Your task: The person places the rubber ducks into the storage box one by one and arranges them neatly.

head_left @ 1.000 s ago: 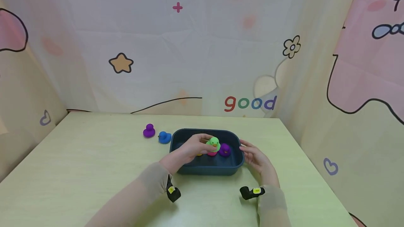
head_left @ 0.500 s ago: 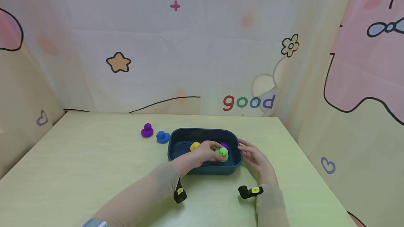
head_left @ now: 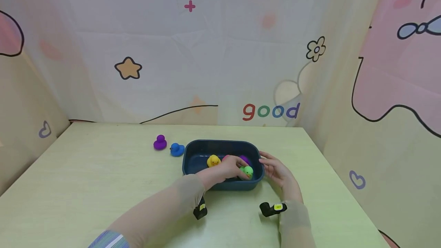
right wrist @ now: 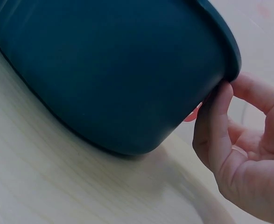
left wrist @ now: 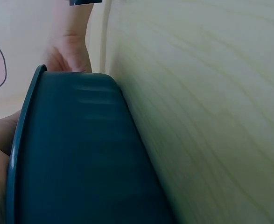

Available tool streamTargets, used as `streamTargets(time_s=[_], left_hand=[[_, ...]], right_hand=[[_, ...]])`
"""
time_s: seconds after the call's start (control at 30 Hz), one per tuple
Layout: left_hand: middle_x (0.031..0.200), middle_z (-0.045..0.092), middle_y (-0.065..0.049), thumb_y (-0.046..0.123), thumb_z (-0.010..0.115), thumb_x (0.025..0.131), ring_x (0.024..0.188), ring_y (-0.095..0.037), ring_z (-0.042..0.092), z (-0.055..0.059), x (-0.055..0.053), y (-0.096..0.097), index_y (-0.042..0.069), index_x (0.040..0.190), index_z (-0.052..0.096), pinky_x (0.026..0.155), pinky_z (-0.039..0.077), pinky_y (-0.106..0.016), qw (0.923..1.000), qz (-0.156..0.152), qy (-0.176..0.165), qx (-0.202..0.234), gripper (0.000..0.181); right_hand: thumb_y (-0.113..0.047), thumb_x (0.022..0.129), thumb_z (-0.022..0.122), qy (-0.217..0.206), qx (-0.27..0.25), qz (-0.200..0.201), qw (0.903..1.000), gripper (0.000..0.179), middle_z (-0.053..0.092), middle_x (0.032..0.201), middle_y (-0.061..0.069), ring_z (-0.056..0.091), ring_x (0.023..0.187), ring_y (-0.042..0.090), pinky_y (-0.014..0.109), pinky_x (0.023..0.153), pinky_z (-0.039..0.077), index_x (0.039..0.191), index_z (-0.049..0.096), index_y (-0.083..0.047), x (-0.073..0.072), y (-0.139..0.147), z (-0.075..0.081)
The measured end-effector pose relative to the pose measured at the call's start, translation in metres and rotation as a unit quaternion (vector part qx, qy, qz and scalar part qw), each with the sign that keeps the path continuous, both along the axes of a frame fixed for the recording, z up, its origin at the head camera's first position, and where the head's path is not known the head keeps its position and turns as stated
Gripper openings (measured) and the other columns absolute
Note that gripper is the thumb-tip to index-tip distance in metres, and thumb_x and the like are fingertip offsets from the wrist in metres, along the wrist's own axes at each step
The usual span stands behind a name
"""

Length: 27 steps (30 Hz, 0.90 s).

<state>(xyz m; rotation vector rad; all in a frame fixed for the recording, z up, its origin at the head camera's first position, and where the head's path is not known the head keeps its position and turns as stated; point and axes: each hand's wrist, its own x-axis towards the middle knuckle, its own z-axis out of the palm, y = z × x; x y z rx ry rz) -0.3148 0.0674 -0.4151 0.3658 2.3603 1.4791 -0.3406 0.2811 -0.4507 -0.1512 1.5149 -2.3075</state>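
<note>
In the head view, the left hand (head_left: 231,167) is pinching a green duck (head_left: 248,171) inside the tub (head_left: 237,186), near its front right corner; the wrist views are hiding it. The right wrist view is showing the right hand (right wrist: 244,168) touching below the rim (right wrist: 226,44), fingers loosely bent.

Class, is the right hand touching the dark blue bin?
Touching. In the right wrist view, fingertips of the right hand meet the dark blue bin at its rim.
</note>
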Motion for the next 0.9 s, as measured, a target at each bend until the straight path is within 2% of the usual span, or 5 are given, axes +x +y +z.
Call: streamTargets(time_s=[0.13, 0.27, 0.53, 0.77, 0.9], left_hand=[[0.104, 0.068, -0.01, 0.006, 0.081, 0.078, 0.089, -0.018, 0.056, -0.002, -0.001, 0.004, 0.003, 0.106, 0.073, 0.087, 0.053, -0.035, 0.9992, -0.007, 0.024, -0.032, 0.029], [0.102, 0.069, -0.01, 0.004, 0.079, 0.08, 0.088, -0.018, 0.056, -0.004, -0.003, 0.008, 0.002, 0.103, 0.073, 0.088, 0.054, -0.035, 0.998, -0.011, 0.033, -0.053, 0.023], [0.101, 0.071, -0.01, 0.002, 0.074, 0.083, 0.089, -0.018, 0.056, -0.002, 0.001, 0.009, 0.003, 0.1, 0.076, 0.086, 0.054, -0.034, 0.9916, -0.019, 0.061, -0.113, 0.017], [0.1, 0.07, -0.01, 0.001, 0.074, 0.083, 0.087, -0.017, 0.056, -0.003, 0.001, 0.007, 0.004, 0.1, 0.076, 0.081, 0.055, -0.03, 0.9889, -0.025, 0.059, -0.134, 0.018], [0.103, 0.071, -0.01, -0.002, 0.071, 0.083, 0.09, -0.017, 0.058, -0.002, 0.0, 0.004, 0.004, 0.103, 0.076, 0.084, 0.056, -0.031, 0.9888, -0.038, 0.047, -0.136, 0.021]], right_hand=[[0.006, 0.1, 0.035, 0.003, 0.011, 0.003, 0.9999, 0.03, 0.07, 0.093, -0.002, 0.067, 0.075, 0.003, 0.015, 0.067, 0.055, 0.127, 0.041, -0.006, 0.006, -0.003, 0.008], [0.005, 0.1, 0.036, 0.006, 0.017, 0.006, 0.9998, 0.032, 0.07, 0.093, -0.002, 0.067, 0.075, 0.003, 0.015, 0.067, 0.055, 0.13, 0.039, -0.004, 0.01, -0.005, 0.014], [0.004, 0.101, 0.036, 0.02, 0.025, -0.003, 0.9995, 0.031, 0.07, 0.092, -0.004, 0.066, 0.074, 0.002, 0.014, 0.068, 0.054, 0.129, 0.042, -0.005, 0.002, -0.001, 0.003], [0.003, 0.101, 0.036, 0.018, 0.038, -0.001, 0.9991, 0.045, 0.068, 0.091, -0.004, 0.065, 0.072, 0.0, 0.014, 0.066, 0.053, 0.145, 0.025, 0.004, 0.002, -0.001, 0.002], [0.003, 0.1, 0.038, 0.018, 0.041, -0.004, 0.999, 0.042, 0.068, 0.091, -0.005, 0.065, 0.071, 0.0, 0.013, 0.066, 0.053, 0.142, 0.03, 0.002, 0.002, -0.001, 0.002]])
